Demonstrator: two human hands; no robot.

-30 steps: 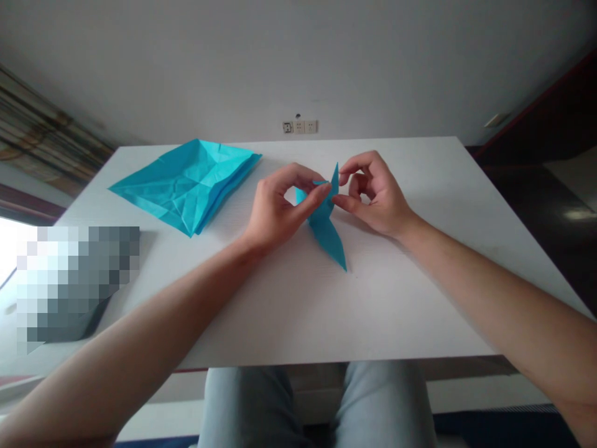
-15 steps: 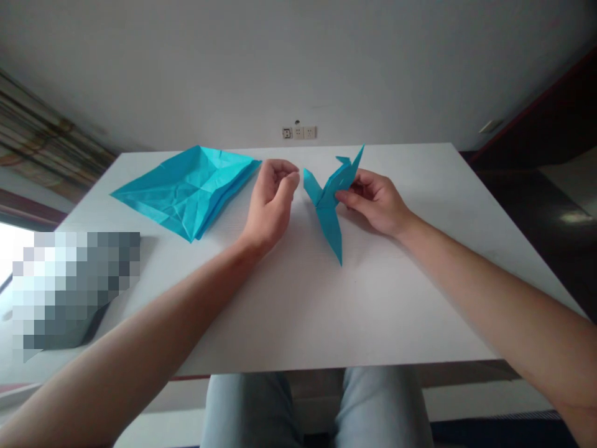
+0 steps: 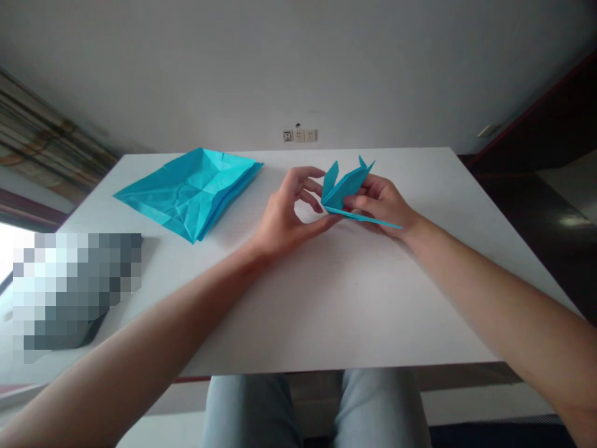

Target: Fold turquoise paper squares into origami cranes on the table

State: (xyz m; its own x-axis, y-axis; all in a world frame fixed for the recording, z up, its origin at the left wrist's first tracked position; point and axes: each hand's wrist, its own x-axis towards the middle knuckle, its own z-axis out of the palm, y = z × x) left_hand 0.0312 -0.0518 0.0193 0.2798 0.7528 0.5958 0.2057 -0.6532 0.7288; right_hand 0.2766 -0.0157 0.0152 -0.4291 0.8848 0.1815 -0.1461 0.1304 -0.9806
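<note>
Left hand: loosely curved, clenched on nothing; thumb of the left hand [image 3: 295, 214] at the bird's lower edge, touching or just under it, cannot tell; forefinger near the upright flap.
Bird: folded blue paper bird [image 3: 347, 188] between the hands, over the table; one flap stands up, the other runs rightward nearly edge-on.
Fold work: looks, by judgement, like late shaping, setting the flaps of a mostly folded figure.
Right hand: pinching the bird's body, thumb of the right hand [image 3: 381, 202] on the near side, fingers partly hidden behind.
Next touch: probably calls for a firm right pinch and a light left one near the flap's root; a hard pull might crease or tear it.
Curtain: patterned curtain [image 3: 51, 140], far left.
Patch: pixelated object [image 3: 81, 289] at table's left side, unreadable.
Sheet: larger blue sheet [image 3: 186, 186], creased, folded in layers, lying apart from the hands.
Table: white, faint grain, table [image 3: 354, 317].
Sockets: sockets [image 3: 299, 135] on plain grey wall [image 3: 382, 74].
Knees: jeans [image 3: 252, 407] below the near edge.
Far right: dark area, dim.
</note>
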